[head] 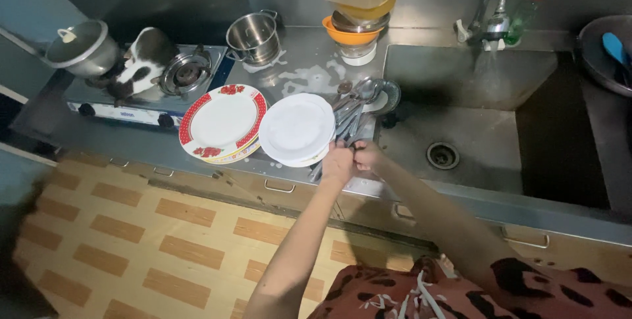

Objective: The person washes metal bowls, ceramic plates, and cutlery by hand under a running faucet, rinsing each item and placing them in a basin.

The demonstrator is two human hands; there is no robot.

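My left hand (337, 163) and my right hand (368, 156) meet at the counter's front edge, both closed around the handles of a bundle of metal spoons and ladles (352, 105) lying on the steel counter. A plain white plate (296, 128) lies just left of the cutlery, stacked on others. Beside it sits a larger white plate with a red flowered rim (222, 123). The spoon bowls point away from me toward a small glass dish (390, 95).
A steel sink (474, 134) with a drain lies to the right, under a tap (495, 26). A steel pot (253, 37), stacked bowls and a plastic tub (357, 3) stand at the back. A black-and-white cat (139, 62) sits on the gas stove (151, 92).
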